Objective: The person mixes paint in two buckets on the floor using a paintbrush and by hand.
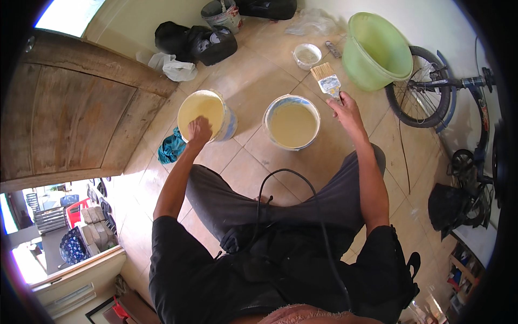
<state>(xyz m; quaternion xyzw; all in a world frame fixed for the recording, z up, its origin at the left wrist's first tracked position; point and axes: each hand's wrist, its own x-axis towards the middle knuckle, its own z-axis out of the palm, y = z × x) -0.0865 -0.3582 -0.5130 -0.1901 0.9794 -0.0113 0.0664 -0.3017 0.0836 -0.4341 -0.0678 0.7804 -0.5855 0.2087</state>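
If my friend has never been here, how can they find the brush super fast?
Look for the big green tub at the picture's upper right. Left of it, the right hand holds the brush by its handle. Unlike the round white container nearby, it is flat, with pale bristles.

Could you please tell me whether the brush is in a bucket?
It is out: the right hand holds the brush beside a bucket, bristles fully visible.

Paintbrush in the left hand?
No: the right hand holds the paintbrush, while the left hand is at the mouth of the left bucket.
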